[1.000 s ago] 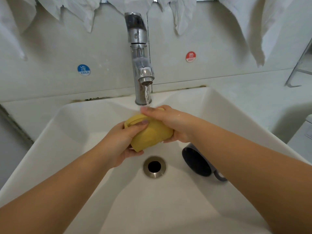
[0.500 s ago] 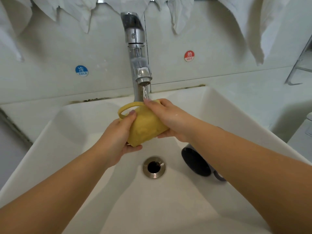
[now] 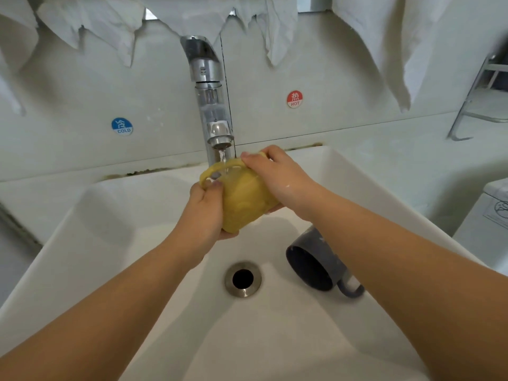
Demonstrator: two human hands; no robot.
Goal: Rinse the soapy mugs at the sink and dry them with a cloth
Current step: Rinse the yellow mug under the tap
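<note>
While water runs from the tap onto it, the yellow mug is held tilted above the sink, just under the spout. The left hand curls around its near side, and the right hand grips its rim and far side. A dark mug lies on its side beside the drain. White cloths hang on the wall.

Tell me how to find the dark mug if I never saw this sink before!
Start at the white sink and find the round metal drain in its bottom. Just to the right of the drain, partly under the person's right arm, the dark mug lies on its side. The other mug is yellow and held up under the running tap, so the dark one is the only mug lying down.
</note>
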